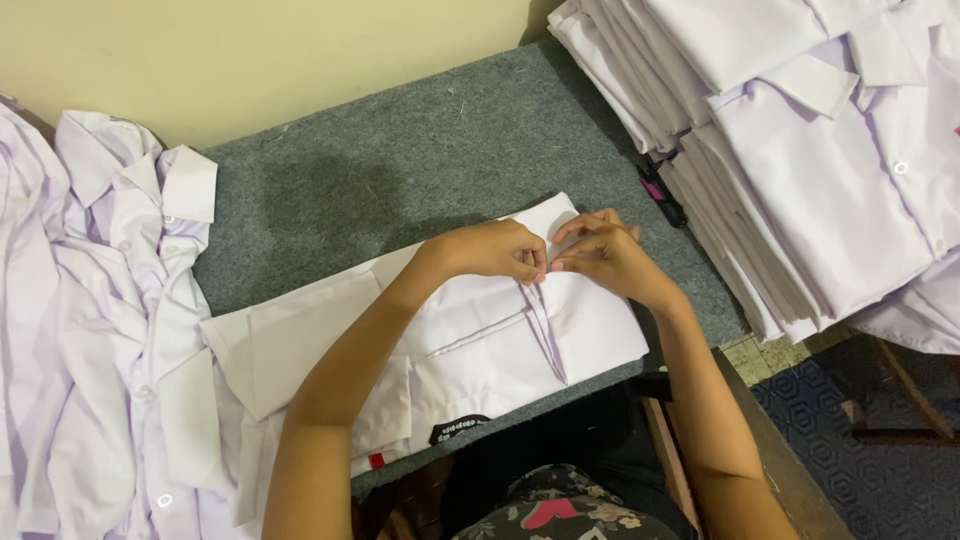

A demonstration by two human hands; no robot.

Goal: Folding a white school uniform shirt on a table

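A white shirt [480, 350] lies flat on the grey felt table top [400, 170], folded, with a dark label near its lower edge. My left hand [495, 250] and my right hand [605, 255] meet at the shirt's far edge, fingers pinched on a fold of its cloth where a crease runs down the middle. Both forearms reach across the shirt from below.
A tall stack of folded white shirts [800, 140] fills the upper right. A heap of unfolded white shirts [100, 320] lies at the left. A small dark tool with a pink part [662, 198] rests beside the stack. A cream wall stands behind the table; a patterned floor shows at lower right.
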